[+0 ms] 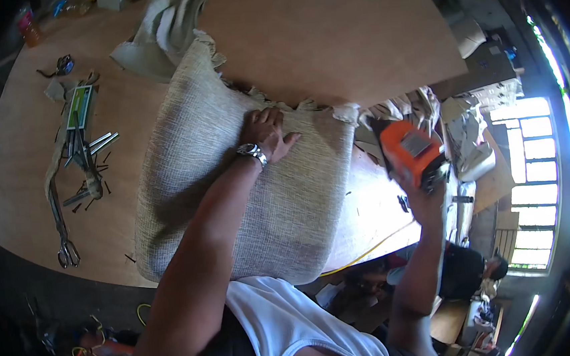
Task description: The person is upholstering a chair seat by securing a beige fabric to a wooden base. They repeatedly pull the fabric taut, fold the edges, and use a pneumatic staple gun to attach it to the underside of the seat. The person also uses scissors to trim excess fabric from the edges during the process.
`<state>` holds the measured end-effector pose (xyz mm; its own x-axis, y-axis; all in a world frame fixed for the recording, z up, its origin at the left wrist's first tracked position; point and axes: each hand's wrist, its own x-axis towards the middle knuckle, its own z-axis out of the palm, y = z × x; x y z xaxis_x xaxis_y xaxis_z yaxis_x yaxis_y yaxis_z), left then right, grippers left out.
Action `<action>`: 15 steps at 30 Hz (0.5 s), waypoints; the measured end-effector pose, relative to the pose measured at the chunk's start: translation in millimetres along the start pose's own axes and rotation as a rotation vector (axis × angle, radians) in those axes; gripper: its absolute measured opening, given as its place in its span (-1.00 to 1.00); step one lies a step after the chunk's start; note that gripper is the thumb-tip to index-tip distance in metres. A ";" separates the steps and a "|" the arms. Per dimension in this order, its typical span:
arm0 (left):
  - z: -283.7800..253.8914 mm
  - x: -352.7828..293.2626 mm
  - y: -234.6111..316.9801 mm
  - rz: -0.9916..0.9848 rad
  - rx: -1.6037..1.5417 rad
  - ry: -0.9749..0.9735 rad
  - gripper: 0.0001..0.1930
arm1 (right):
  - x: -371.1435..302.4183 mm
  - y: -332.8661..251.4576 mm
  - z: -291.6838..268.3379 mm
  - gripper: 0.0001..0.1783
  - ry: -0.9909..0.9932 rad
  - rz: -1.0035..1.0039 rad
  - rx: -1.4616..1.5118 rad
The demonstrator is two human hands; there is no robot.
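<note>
My left hand [269,134], with a metal wristwatch on the wrist, lies on a beige woven-fabric upholstered piece [266,199]. Its fingers are extended near the frayed fabric along the far edge. To the right, beyond the piece, my right hand [424,197] is raised and wrapped round an orange power tool [411,148] with a dark nose and a grey label panel. Blur hides the tool's exact kind. The nose points up and left, close to the piece's bunched right corner, and whether it touches is unclear.
On the wooden table [18,185], left, lie scissors [69,254], a green-and-white box [80,107], metal strips [103,142] and several dark screws. A large brown board [327,34] stands beyond the piece. A yellow hose [371,248] runs at right; another person [463,271] is behind it.
</note>
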<state>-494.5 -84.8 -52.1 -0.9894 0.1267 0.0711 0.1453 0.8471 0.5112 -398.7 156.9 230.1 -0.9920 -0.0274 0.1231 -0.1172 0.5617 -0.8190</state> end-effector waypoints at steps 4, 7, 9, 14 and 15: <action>-22.0 -10.7 5.5 0.080 -0.020 -0.033 -0.09 | -87.7 65.4 -29.4 -0.64 0.053 0.315 -0.452; -26.4 -39.3 43.1 0.127 -0.009 -0.118 -0.06 | -141.6 121.9 -25.7 -0.75 0.081 0.484 -0.384; -16.8 -71.9 88.1 0.187 -0.048 -0.130 -0.02 | -166.0 149.6 -20.6 -0.69 0.029 0.691 -0.339; -1.8 -101.9 164.2 0.172 -0.064 -0.065 0.04 | -200.1 184.3 -1.3 -0.72 -0.200 0.718 -0.126; -1.1 -100.7 172.6 0.131 -0.042 -0.069 0.04 | -200.5 185.4 -0.7 -0.72 -0.231 0.711 -0.086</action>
<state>-369.8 48.1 29.9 -0.9592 0.2707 0.0812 0.2710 0.7992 0.5366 -221.5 267.1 54.0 -0.8126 0.1988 -0.5479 0.5503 0.5714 -0.6088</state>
